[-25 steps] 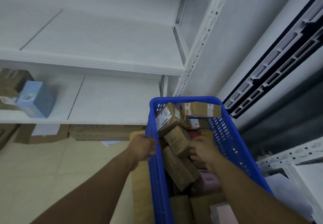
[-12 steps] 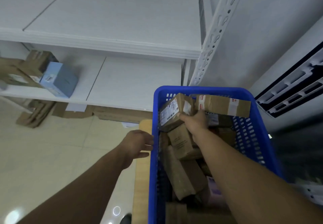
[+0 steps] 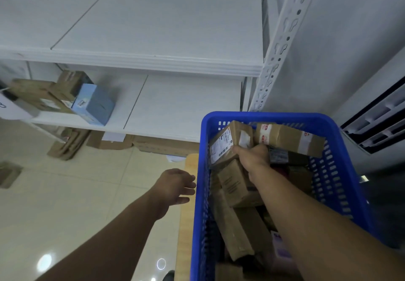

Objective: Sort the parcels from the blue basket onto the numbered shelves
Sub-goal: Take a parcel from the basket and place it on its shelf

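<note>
While the blue basket is this full, I'd call the sort barely started. Brown parcels are stacked to the rim, with more buried underneath. It sits on a light wooden surface, just right of the white shelving. Done so far, as far as I can see: a blue box and a few brown parcels at the left end of the lower shelf. The upper shelf shows nothing in view. I can't read any shelf numbers. The right hand is inside the basket on the labelled parcel at the top of the pile, beside a long taped parcel. Its thumb lies on the near face and its fingers curl over the parcel's right edge out of sight, so it looks like a grip. The parcel hasn't left the pile, though. The left hand hangs just beside the basket's left wall, fingers loose and spread, holding nothing. I can't tell if it touches the plastic. Left to do: lift this one out, read the label, shelve it, then repeat for nearly the whole basket. Flattened cardboard lies on the floor under the shelf and isn't part of the job.
</note>
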